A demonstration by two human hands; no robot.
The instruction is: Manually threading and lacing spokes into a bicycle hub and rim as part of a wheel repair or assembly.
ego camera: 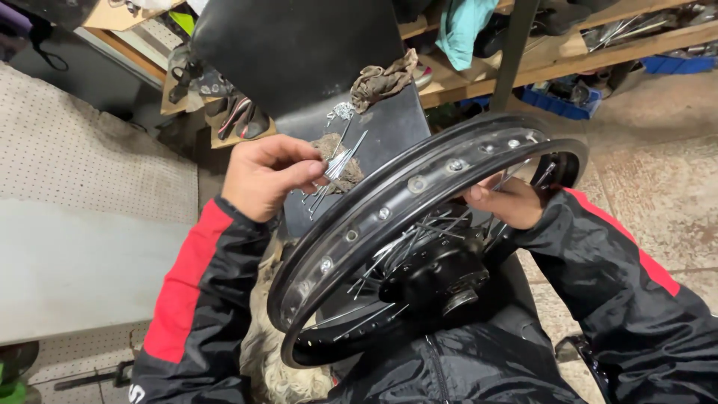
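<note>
A black spoked wheel rim (389, 206) with a dark hub (437, 280) rests tilted on my lap. My left hand (265, 176) is raised left of the rim, pinching a bundle of thin metal spokes (338, 166) between thumb and fingers. My right hand (505, 202) reaches inside the rim from the right and grips among the mounted spokes (419, 232); its fingertips are partly hidden by the rim. Both arms wear black sleeves with red panels.
A black seat-like surface (299, 60) stands ahead with a brown rag (383, 78) and small loose metal parts (342, 112) on it. Wooden shelves (553, 56) with clutter run behind. A white bench (67, 262) lies left, and a tiled floor (658, 187) right.
</note>
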